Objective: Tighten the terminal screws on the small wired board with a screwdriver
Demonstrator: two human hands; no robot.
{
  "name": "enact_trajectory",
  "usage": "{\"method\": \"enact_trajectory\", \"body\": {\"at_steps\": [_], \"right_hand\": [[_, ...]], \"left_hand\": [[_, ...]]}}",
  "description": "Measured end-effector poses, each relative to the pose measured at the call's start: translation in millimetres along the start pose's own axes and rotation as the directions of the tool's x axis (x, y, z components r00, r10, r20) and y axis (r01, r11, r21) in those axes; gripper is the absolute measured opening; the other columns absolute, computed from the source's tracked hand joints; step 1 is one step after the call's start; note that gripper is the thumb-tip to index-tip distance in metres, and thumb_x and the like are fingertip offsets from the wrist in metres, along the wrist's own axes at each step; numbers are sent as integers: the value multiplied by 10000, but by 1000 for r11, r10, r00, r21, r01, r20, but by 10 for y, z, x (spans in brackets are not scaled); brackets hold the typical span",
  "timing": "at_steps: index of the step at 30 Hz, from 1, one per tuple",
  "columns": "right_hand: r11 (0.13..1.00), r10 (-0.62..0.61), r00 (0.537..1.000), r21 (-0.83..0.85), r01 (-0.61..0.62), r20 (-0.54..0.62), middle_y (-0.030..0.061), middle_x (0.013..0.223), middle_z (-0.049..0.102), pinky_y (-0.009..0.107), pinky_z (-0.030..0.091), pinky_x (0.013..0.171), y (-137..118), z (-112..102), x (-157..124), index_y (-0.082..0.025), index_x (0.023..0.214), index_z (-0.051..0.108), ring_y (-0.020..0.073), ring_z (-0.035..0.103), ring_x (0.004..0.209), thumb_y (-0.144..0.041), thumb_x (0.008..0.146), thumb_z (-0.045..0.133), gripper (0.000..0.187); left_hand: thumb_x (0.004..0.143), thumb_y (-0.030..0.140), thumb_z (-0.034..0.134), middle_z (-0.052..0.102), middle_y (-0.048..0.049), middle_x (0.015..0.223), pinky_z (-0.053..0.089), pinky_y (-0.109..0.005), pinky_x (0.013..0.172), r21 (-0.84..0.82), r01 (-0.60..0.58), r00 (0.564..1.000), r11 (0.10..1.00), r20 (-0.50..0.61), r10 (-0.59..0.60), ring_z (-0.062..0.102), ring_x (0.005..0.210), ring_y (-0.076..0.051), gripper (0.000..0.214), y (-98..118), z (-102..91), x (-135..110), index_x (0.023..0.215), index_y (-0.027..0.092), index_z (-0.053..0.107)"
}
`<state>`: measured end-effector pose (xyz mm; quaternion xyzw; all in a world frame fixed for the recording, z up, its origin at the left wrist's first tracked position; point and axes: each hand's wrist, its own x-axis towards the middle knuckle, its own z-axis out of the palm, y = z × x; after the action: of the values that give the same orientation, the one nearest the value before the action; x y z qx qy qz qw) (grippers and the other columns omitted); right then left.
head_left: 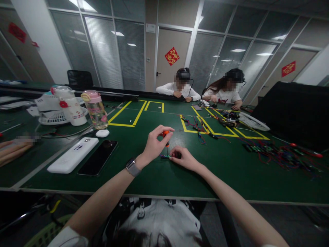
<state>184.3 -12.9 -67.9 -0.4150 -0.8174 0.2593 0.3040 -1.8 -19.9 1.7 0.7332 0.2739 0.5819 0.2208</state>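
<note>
One view only, worn on the head: it looks forward and down across the green surface point(144, 178), wide-angled, with the left hand point(154, 144) and right hand point(183, 158) close below centre and the wearer's own shirt point(164, 219) at the bottom edge

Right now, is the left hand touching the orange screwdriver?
Touching. The head view shows the left hand pinching the orange screwdriver by its handle, no gap. The right hand holds the small part under its tip.
</note>
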Motion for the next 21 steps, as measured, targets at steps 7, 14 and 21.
{"method": "enact_trajectory", "body": {"at_steps": [7,14,21], "right_hand": [[1000,-8,1000,-4,8,7,6,761,579,249,423,619,24,5,-3,-163,848,629,127,525,655,-180,778,660,79],[1000,-19,1000,-3,19,4,3,762,573,244,420,620,36,12,-2,-159,851,629,123,522,653,-174,777,654,79],[1000,-22,1000,-10,22,5,5,766,578,248,428,625,44,16,-4,-165,856,630,127,527,658,-177,777,656,83]], "left_hand": [[897,220,573,647,-41,915,499,-266,742,-5,-1,1000,1000,1,1,606,843,-161,134,9,-2,6,963,198,688],[928,258,535,635,-50,932,512,-268,744,-51,15,1000,999,11,-14,609,846,-160,181,-21,-2,-4,1009,196,685],[966,264,452,643,-72,1029,530,-271,743,-128,24,999,991,37,-20,635,883,-166,258,-26,-5,-21,1119,203,650]]}}
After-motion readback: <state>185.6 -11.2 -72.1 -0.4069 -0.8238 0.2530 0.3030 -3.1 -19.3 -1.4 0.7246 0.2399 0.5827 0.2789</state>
